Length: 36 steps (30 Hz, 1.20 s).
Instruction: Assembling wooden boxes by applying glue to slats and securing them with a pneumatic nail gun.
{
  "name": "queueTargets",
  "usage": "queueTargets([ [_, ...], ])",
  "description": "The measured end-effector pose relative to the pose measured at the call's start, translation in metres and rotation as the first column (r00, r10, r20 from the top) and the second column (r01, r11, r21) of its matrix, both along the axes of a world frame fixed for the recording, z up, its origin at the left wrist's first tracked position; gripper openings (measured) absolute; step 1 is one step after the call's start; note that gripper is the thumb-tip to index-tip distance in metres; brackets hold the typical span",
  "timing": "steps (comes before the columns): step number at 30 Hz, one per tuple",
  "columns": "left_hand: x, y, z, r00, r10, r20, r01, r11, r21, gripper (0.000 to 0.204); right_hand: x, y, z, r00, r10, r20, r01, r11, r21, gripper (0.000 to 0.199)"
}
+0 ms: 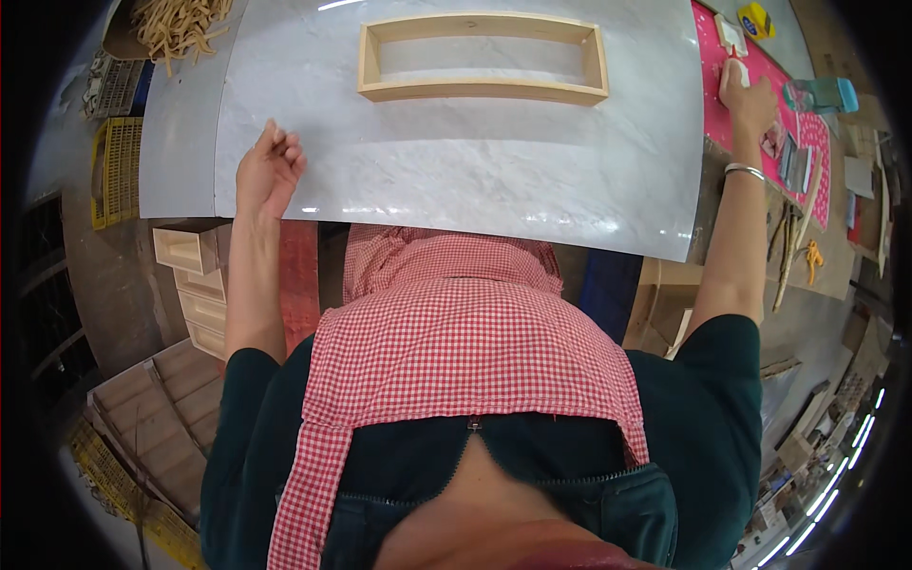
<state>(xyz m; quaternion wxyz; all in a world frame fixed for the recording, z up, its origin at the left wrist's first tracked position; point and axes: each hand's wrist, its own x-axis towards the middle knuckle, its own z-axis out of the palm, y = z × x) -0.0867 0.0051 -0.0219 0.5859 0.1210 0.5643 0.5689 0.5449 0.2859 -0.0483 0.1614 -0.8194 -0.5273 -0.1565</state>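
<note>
A long rectangular pale wooden frame (483, 90) lies on the grey marbled tabletop (456, 171), with bare table showing through its middle. My left hand (271, 171) hovers over the table's near left edge, palm turned up and fingers loosely curled, nothing visible in it. Far out to the right, my right hand (750, 103) has its fingers closed around a small white bottle with a red tip (733, 76) above a pink cloth (717, 95). The fingers cover part of the bottle.
Wood-coloured strips (180, 24) fill a container at far left, near a yellow crate (119, 171). Stacked wooden boxes (195, 285) stand below the table. On the right are a yellow tape measure (757, 19), a teal-lidded jar (826, 95) and sticks (798, 237).
</note>
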Motion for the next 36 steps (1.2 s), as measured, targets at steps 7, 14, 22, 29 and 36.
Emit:
queueTargets([
  [7,0.024,-0.038,0.007,0.978,0.121,-0.167,-0.116,0.992,0.04,0.037,0.042,0.017,-0.031,0.965,-0.063,-0.256,0.026,0.989,-0.145,0.091],
  [14,0.11,-0.008,0.009,0.262,0.098,-0.96,0.417,0.886,0.204,0.027,-0.049,-0.068,0.037,0.617,0.246,-0.748,0.073,0.928,0.365,0.072],
  [22,0.183,0.07,-0.028,-0.261,0.216,-0.941,0.651,0.759,-0.006,0.048,-0.208,-0.165,0.049,0.058,0.67,-0.74,-0.173,0.737,0.654,0.053],
  [29,0.177,0.028,-0.048,-0.296,0.335,-0.895,0.648,0.759,0.07,0.054,-0.282,-0.207,0.062,-0.089,0.534,-0.841,-0.461,0.726,0.51,0.05],
  [36,0.182,-0.001,-0.047,-0.132,0.322,-0.937,0.678,0.719,0.151,0.054,-0.315,-0.205,0.055,0.004,0.627,-0.779,-0.693,0.563,0.45,0.052],
])
